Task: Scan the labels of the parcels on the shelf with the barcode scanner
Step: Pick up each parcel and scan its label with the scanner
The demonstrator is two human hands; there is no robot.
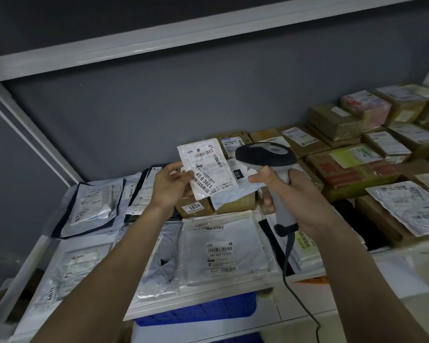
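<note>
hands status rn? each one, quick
Left hand: holds up the small white parcel by its edge, label facing the camera.
Right hand: grips the barcode scanner by its handle.

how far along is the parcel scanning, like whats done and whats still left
Done: nothing in this view marks any parcel as already scanned. In hand: the left hand holds a small white parcel up, label showing, while the right hand grips the barcode scanner right beside it. Left: probably the flat mailer in front and the cardboard boxes to the right, all lying on the shelf.
</note>
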